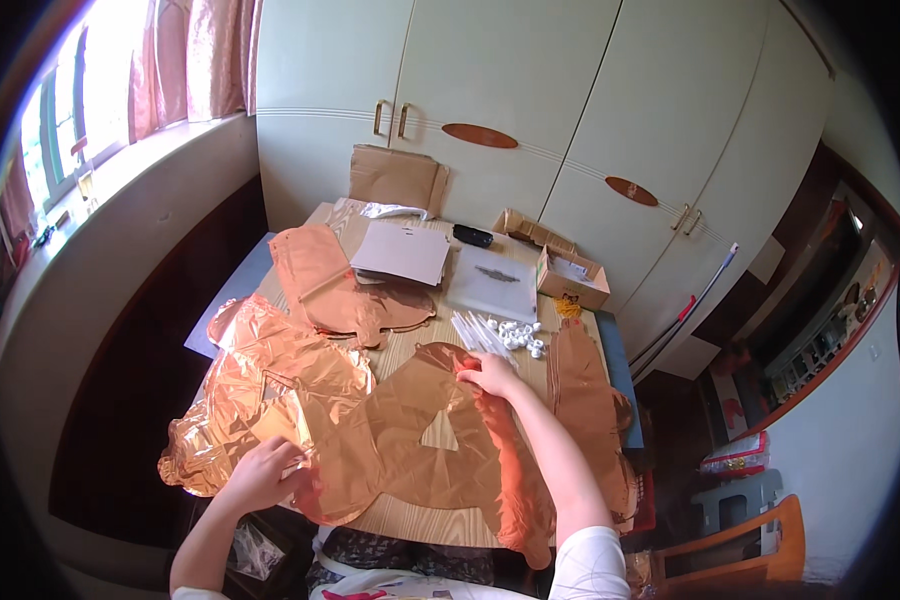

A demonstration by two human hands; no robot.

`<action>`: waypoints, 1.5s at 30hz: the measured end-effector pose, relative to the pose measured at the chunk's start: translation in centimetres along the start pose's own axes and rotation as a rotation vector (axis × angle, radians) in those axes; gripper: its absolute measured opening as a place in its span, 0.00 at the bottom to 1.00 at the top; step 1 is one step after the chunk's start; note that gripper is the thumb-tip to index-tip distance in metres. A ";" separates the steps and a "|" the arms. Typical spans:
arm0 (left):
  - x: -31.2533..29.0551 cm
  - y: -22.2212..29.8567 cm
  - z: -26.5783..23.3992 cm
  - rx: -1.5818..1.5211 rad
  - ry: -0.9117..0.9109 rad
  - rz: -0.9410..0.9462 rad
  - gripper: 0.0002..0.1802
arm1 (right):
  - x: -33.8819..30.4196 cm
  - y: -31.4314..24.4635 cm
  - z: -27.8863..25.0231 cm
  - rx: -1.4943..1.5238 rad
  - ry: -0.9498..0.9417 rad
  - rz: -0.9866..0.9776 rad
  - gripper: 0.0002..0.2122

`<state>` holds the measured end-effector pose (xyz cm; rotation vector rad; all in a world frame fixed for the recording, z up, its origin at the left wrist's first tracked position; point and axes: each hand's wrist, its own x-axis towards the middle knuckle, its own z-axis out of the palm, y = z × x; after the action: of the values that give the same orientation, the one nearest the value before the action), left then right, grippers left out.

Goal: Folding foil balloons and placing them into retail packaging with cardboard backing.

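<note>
A flat, deflated copper-coloured foil balloon [380, 455] with a triangular gap near its middle lies spread over the front of the table. My right hand [491, 376] pinches its upper right edge, where the orange side [510, 470] folds over in a long strip. At the lower left, my left hand [262, 474] has its fingers curled at the balloon's edge. Shinier, crumpled foil [270, 355] is heaped beside and beyond that hand. White plastic sticks [478, 332] and several small white cups [522, 337] lie just past my right hand.
Folded foil balloons lie at the table's right side [580, 390] and far left [315, 265]. Farther back are a stack of white card [400, 250], a clear plastic bag [492, 283], a black object [472, 236] and a small cardboard box [573, 277]. A wooden chair [760, 550] stands at right.
</note>
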<state>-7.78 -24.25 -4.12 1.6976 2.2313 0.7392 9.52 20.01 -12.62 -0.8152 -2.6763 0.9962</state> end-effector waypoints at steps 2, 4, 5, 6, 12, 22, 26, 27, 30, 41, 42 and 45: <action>-2.8 -3.4 0.6 -0.123 -0.001 -0.051 0.12 | -0.1 -1.4 0.1 -0.102 0.057 0.031 0.29; -6.8 -5.8 0.1 -0.816 -0.082 -0.395 0.11 | 0.1 1.7 1.0 -0.118 0.285 -0.137 0.34; -9.1 -6.8 -0.9 -0.885 -0.132 -0.428 0.12 | 0.1 3.1 1.5 -0.122 0.395 -0.221 0.37; -11.6 -8.5 -0.9 -0.996 -0.100 -0.425 0.12 | 0.0 3.2 1.9 -0.129 0.450 -0.213 0.37; -25.0 -23.9 12.2 -1.569 0.844 -0.897 0.14 | -3.7 -4.8 2.2 -0.357 0.422 -0.362 0.27; -28.4 -35.7 22.1 -0.222 0.423 -1.136 0.21 | -8.9 -13.6 7.9 -0.325 -0.017 -0.679 0.22; -29.8 -36.6 22.5 -0.591 0.173 -1.328 0.26 | -6.9 -14.2 9.0 -0.230 -0.014 -0.648 0.21; -30.6 -36.4 22.9 -0.563 0.085 -1.377 0.27 | -6.2 -14.3 9.3 -0.224 -0.012 -0.649 0.22; -31.2 -35.9 22.1 -0.283 -0.213 -1.311 0.31 | -4.8 -13.4 9.6 -0.201 0.012 -0.611 0.23; -17.3 -14.6 8.6 -1.715 0.949 -0.515 0.33 | 3.1 -13.6 12.0 -0.204 -0.043 -0.259 0.32; -16.7 -14.9 8.2 -1.652 0.992 -0.509 0.29 | 3.5 -13.6 12.3 -0.206 0.005 -0.258 0.31; -15.3 -15.1 6.9 -1.487 1.087 -0.504 0.21 | 4.5 -14.2 12.9 -0.240 0.059 -0.236 0.29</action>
<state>-12.50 -40.02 -19.58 -0.0675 1.3355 2.5320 -4.69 6.45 -13.40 -0.5387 -2.7925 0.5978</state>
